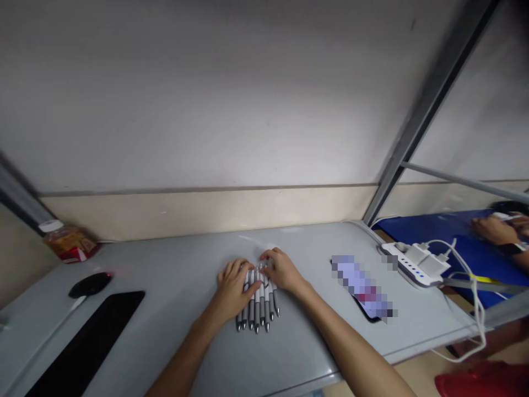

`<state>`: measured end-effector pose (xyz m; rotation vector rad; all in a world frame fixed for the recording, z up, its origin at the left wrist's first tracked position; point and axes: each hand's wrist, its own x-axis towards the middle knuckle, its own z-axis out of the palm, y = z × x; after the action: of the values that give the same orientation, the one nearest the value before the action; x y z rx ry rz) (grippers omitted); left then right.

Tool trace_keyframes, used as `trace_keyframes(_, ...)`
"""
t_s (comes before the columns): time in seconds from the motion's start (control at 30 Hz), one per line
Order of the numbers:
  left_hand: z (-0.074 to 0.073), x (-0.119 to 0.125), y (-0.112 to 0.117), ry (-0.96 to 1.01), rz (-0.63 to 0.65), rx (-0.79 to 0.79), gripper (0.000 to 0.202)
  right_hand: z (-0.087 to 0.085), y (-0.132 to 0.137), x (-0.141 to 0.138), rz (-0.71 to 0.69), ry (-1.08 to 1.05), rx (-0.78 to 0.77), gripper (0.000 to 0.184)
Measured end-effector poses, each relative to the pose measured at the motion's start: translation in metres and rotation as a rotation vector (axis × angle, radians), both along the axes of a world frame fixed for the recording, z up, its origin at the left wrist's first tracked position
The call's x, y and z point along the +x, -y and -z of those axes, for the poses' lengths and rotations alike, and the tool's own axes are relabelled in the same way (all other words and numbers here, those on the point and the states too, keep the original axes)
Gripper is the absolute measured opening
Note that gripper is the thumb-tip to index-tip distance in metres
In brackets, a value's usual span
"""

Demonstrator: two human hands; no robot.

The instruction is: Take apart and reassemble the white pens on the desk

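Head view: left hand [235,284] and right hand [285,271] bend fingers over pens [257,311]; I can't tell their grip; bottle label [76,255] illegible.

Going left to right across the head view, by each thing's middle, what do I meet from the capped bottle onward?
Capped bottle, left hand, row of pens, right hand, phone, white power strip, another person's hand.
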<state>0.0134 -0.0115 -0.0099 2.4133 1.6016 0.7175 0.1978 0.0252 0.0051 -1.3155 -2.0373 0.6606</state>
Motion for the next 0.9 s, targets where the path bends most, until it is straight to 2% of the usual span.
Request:
trace_keyframes(0.27, -0.007, 0.003, 0.002, 0.02, 0.006, -0.021, 0.026, -0.001, 0.0, 0.002, -0.014, 0.017, 0.003, 0.032)
trace_keyframes(0.4, -0.009, 0.003, 0.001, 0.097, 0.059, -0.027, 0.021, -0.002, 0.0, 0.002, -0.031, 0.004, 0.004, 0.037)
trace_keyframes(0.5, -0.01, 0.002, -0.001, 0.196, 0.12, -0.019, 0.031, -0.003, 0.0, 0.002, -0.046, 0.003, 0.005, 0.042)
trace_keyframes(0.63, -0.011, 0.002, -0.002, 0.27, 0.139, -0.017, 0.048, -0.004, 0.002, 0.001, -0.043, -0.001, 0.006, 0.042)
trace_keyframes(0.9, -0.011, 0.002, -0.003, 0.327, 0.135, -0.018, 0.048, -0.002, 0.001, -0.001, -0.047, -0.054, 0.017, 0.045)
